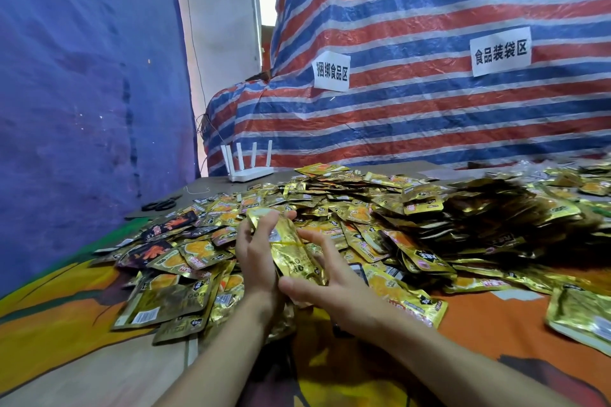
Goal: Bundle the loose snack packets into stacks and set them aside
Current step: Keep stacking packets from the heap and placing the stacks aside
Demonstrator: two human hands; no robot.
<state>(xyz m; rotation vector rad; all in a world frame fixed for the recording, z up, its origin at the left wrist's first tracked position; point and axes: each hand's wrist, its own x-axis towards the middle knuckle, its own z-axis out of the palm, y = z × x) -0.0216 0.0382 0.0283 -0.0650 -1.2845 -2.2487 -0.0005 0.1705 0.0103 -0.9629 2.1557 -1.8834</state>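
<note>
A stack of gold snack packets (291, 248) stands on edge between my hands, with a yellow rubber band across its middle. My left hand (256, 253) grips the stack from the left, fingers curled over its far end. My right hand (325, 277) sits on the right side, its thumb against the stack's near end and its fingers spread, hooked in the band. Around both hands lies a wide heap of loose gold and orange packets (380, 218). A few dark packets (165, 228) lie at the heap's left.
A white router (249, 165) with several antennas stands at the table's far edge. Black scissors (160, 205) lie far left. A striped tarp (429, 92) with two paper signs rises behind the table. A blue sheet (82, 92) hangs at left. Orange cloth (489, 320) covers the near table.
</note>
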